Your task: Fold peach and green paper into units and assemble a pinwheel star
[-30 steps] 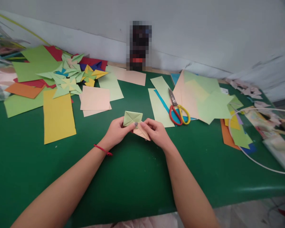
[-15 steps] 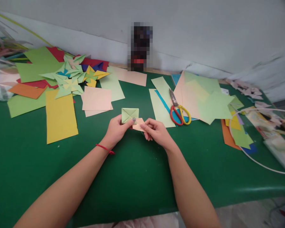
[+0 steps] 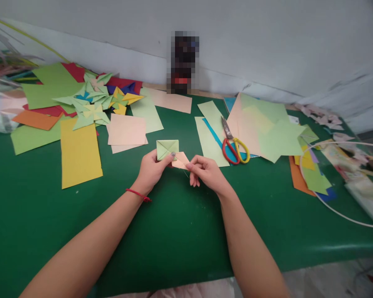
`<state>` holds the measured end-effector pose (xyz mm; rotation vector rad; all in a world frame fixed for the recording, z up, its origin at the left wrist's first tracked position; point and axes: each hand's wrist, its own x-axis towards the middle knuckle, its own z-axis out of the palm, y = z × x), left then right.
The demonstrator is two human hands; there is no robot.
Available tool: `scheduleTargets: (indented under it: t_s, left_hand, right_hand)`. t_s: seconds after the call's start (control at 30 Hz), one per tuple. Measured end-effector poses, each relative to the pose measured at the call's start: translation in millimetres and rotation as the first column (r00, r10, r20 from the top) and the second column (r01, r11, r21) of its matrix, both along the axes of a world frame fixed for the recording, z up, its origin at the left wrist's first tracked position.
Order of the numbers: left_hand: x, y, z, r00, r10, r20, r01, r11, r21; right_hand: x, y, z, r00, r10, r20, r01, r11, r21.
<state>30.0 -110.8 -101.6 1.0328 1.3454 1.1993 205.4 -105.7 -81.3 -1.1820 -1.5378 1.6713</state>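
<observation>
My left hand [image 3: 152, 169] is closed on a small folded light green paper [image 3: 168, 147] with diagonal creases. Its thumb presses where a folded peach paper [image 3: 180, 160] overlaps the green one's lower right corner. My right hand [image 3: 205, 169] pinches the right tip of the peach piece between thumb and forefinger, its other fingers curled below. Both papers are held above the green table [image 3: 174, 231]. What lies under the left thumb is hidden. Beyond my right hand lie scissors [image 3: 234, 142] with one red and one yellow handle.
Folded paper stars [image 3: 93, 101] lie among coloured sheets at the back left. Nearer are a yellow sheet [image 3: 81, 153] and peach sheets [image 3: 127, 129]. Light green sheets [image 3: 279, 136] spread to the right, near a clear, white-rimmed container [image 3: 338, 217]. A pixelated dark object [image 3: 182, 62] stands by the wall.
My left hand and the folded green paper have shifted slightly left. My right fingers have slid outward to the peach paper's tip, so more of that piece shows.
</observation>
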Motion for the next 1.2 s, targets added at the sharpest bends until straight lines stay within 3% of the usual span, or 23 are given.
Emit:
scheduleTargets:
  t_s: [0.4, 0.73, 1.2]
  left_hand:
    - [0.4, 0.0, -0.3, 0.999, 0.021, 0.025, -0.020, 1.000, -0.017]
    - [1.9, 0.4, 1.8, 0.997, 0.056, 0.053, -0.055, 0.998, -0.007]
    - [1.3, 0.8, 2.4, 0.998, 0.049, 0.043, -0.048, 0.998, -0.032]
  right_hand:
    - [1.7, 0.1, -2.2, 0.999, 0.027, 0.036, -0.029, 0.999, 0.034]
    - [5.4, 2.6, -1.4, 0.994, 0.093, -0.054, -0.092, 0.996, 0.009]
    - [6.4, 1.9, -1.7, 0.997, 0.074, 0.029, -0.075, 0.997, 0.019]
